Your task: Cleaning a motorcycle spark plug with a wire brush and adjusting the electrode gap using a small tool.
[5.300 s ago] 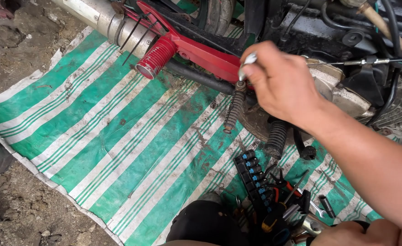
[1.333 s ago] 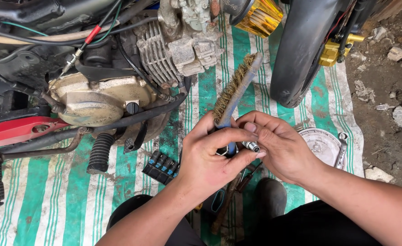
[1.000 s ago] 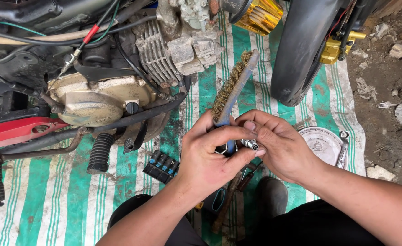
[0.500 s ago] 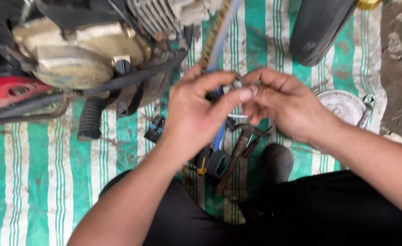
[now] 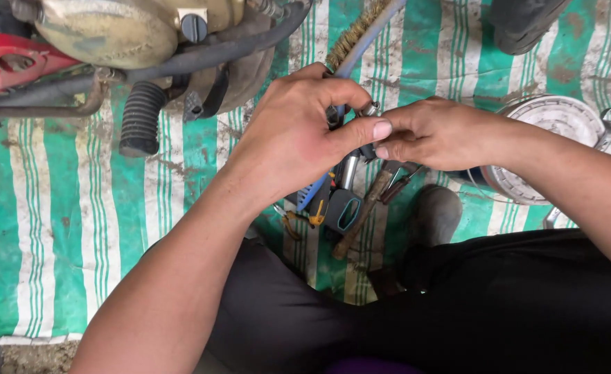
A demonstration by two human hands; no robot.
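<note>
Both hands meet mid-frame over the striped green-and-white mat point(image 5: 77, 228). Left hand point(image 5: 295, 138) is clamped round the blue handle of a wire brush point(image 5: 352, 41), bristles pointing far, twd the engine point(image 5: 104, 28) at far left. Right hand point(image 5: 437, 135) pinches a small metal part point(image 5: 369, 111) w/ its fingertips, just beside the left thumb; part sits right against the brush handle, mostly hidden, can't tell exactly what it is. Below the hands lie tools on the mat, incl. a wooden-handled hammer point(image 5: 362, 211). Black rubber footpeg point(image 5: 139, 118) left, round grey cover point(image 5: 551, 138) right, near the right forearm. Black trousers in near part.
</note>
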